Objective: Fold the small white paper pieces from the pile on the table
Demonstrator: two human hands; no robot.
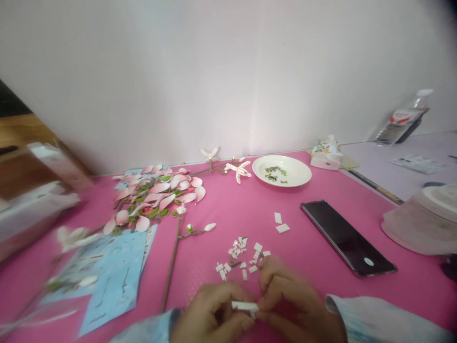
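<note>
Low at the front of the table, my left hand [214, 312] and my right hand [294, 302] meet around a small white building piece [244, 306]. Fingertips of both hands are closed on it, one hand at each end. A short white part sticks down near its right end; whether it is a separate piece I cannot tell. Just beyond my fingers lie several loose small white tiles [257, 247], with a few dark bits among them. Two more white tiles [283, 228] lie farther back.
Pink flower petals [159, 188] on brown stems [172, 259] cover the left side, by blue printed sheets [117, 281]. A white plate [303, 177] with green bits stands at the back. To the right are a black phone [348, 238], a tissue pack [325, 159] and a bottle [402, 124].
</note>
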